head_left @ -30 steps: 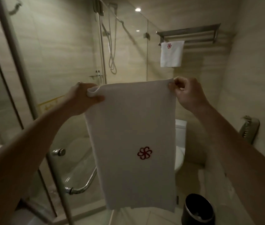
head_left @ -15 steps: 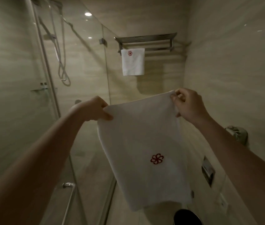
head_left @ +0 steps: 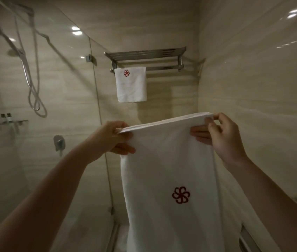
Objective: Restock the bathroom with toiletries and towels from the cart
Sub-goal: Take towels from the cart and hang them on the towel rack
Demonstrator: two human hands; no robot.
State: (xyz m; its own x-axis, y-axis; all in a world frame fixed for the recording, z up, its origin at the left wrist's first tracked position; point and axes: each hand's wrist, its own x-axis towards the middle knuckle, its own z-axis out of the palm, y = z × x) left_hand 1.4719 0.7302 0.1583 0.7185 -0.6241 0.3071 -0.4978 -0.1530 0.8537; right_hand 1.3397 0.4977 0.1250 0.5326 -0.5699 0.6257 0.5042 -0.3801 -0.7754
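Observation:
I hold a folded white towel (head_left: 169, 166) with a red flower emblem by its top fold, and it hangs down in front of me. My left hand (head_left: 113, 139) grips the top left corner. At the top right corner my right hand (head_left: 222, 137) pinches the fold. Higher on the back wall is a steel towel rack (head_left: 162, 55). A smaller white towel (head_left: 131, 86) with the same emblem hangs from the left part of its lower bar. The right part of the bar is bare. The held towel is below the rack.
A glass shower screen (head_left: 71, 79) stands at the left, its edge close to my left hand. Behind it are a shower hose (head_left: 34, 84), a small shelf with bottles (head_left: 7, 120) and a mixer valve (head_left: 58, 142). A tiled wall (head_left: 262, 79) closes the right side.
I have stepped nearer to the back wall and the view has tilted up. The rack looks larger. My hands have raised the towel, whose top fold now lies almost flat.

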